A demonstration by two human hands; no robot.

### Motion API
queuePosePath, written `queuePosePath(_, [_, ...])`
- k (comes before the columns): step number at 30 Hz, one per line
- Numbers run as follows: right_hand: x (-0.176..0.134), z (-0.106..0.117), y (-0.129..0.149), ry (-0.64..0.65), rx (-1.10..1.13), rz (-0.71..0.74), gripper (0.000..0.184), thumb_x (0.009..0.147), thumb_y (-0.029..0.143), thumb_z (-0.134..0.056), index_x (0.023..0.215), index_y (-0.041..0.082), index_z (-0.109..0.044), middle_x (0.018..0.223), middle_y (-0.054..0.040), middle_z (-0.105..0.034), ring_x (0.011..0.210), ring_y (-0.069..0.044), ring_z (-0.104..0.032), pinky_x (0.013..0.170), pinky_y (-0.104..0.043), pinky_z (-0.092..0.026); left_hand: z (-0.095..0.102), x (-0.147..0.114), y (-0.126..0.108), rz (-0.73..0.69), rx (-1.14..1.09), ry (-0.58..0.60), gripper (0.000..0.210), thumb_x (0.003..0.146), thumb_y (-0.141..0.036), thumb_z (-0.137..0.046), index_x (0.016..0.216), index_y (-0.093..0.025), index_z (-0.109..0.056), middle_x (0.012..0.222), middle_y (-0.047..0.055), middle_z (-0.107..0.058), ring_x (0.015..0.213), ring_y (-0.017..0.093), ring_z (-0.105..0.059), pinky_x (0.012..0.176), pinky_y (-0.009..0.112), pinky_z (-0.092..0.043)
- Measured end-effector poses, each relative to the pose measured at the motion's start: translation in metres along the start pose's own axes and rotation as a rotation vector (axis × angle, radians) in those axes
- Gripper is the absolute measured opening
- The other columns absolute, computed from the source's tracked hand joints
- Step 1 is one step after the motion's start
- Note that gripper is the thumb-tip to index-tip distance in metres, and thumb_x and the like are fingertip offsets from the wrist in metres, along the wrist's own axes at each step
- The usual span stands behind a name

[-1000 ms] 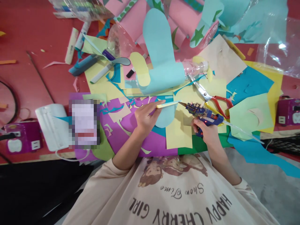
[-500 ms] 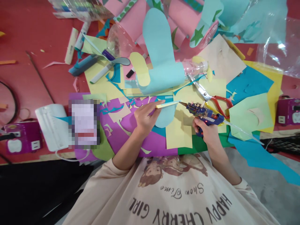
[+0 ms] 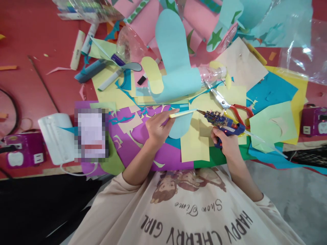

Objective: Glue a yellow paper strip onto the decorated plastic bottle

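My left hand (image 3: 159, 126) pinches a light-blue paper piece (image 3: 182, 127) with a rounded lower end; a thin pale-yellow and blue edge runs along its top. In my right hand (image 3: 224, 137) is a blue glue gun (image 3: 224, 125), a clear glue stick (image 3: 268, 144) protruding from its rear. The nozzle points left and meets, or nearly meets, the right end of the paper's top edge; I cannot tell if they touch. Just beyond lies a plastic bottle (image 3: 213, 74) wrapped in light-blue paper, with a tall rounded paper flap and yellow ovals on it.
Red-handled scissors (image 3: 227, 105) lie behind the glue gun. Coloured paper sheets (image 3: 272, 90) and scraps cover the red table (image 3: 28, 85). Markers (image 3: 78, 51) lie at upper left. A white power strip (image 3: 56, 137) and a phone (image 3: 92, 134) sit at left. Pink paper-wrapped pieces (image 3: 201, 15) stand at the back.
The glue gun has shifted very slightly right, with its nozzle still at the paper's end. The blue sheet hanging over the right table edge has swung upward. My left hand barely moves.
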State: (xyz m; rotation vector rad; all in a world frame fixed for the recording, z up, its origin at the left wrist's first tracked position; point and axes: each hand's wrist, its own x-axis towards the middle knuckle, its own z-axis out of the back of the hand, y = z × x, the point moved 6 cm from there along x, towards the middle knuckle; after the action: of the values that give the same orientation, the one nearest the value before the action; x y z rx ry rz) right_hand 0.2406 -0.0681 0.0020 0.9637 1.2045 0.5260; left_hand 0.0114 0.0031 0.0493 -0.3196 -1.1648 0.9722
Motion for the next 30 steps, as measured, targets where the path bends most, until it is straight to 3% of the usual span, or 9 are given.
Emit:
queuePosePath(10, [0.002, 0.003, 0.000, -0.029, 0.011, 0.004, 0.021, 0.064, 0.030, -0.069, 0.055, 0.018, -0.054, 0.048, 0.0034, -0.055, 0.037, -0.006, -0.044, 0.035, -0.018, -0.037, 0.002, 0.001, 0.002, 0.047, -0.020, -0.003, 0.015, 0.089, -0.022, -0.061, 0.090, -0.023, -0.076, 0.079, -0.001, -0.077, 0.055, 0.007, -0.065, 0.050, 0.015, -0.045])
queuePosePath(21, [0.002, 0.004, -0.003, -0.020, -0.014, -0.003, 0.021, 0.065, 0.032, -0.071, 0.058, 0.017, -0.058, 0.050, 0.0024, -0.057, 0.038, -0.006, -0.046, 0.037, -0.019, -0.037, 0.006, 0.001, 0.000, -0.004, -0.010, -0.065, 0.014, 0.087, -0.021, -0.063, 0.091, -0.024, -0.076, 0.078, -0.001, -0.077, 0.053, 0.007, -0.065, 0.048, 0.014, -0.045])
queuePosePath(26, [0.000, 0.011, 0.009, 0.002, 0.013, 0.010, 0.020, 0.064, 0.033, -0.071, 0.075, 0.019, -0.066, 0.057, 0.0004, -0.062, 0.042, -0.010, -0.052, 0.037, -0.022, -0.036, 0.008, -0.001, 0.007, 0.130, -0.035, -0.077, 0.015, 0.088, -0.031, -0.062, 0.086, -0.024, -0.076, 0.070, -0.002, -0.075, 0.051, 0.007, -0.063, 0.047, 0.016, -0.044])
queuePosePath(30, [0.010, 0.032, 0.035, 0.029, 0.131, 0.021, 0.027, 0.061, 0.039, -0.058, 0.079, 0.020, -0.062, 0.064, -0.0039, -0.064, 0.041, -0.014, -0.051, 0.033, -0.025, -0.029, 0.004, -0.005, 0.018, 0.309, -0.085, -0.046, 0.028, 0.087, -0.045, -0.060, 0.082, -0.023, -0.075, 0.068, -0.001, -0.072, 0.056, 0.008, -0.063, 0.052, 0.018, -0.048])
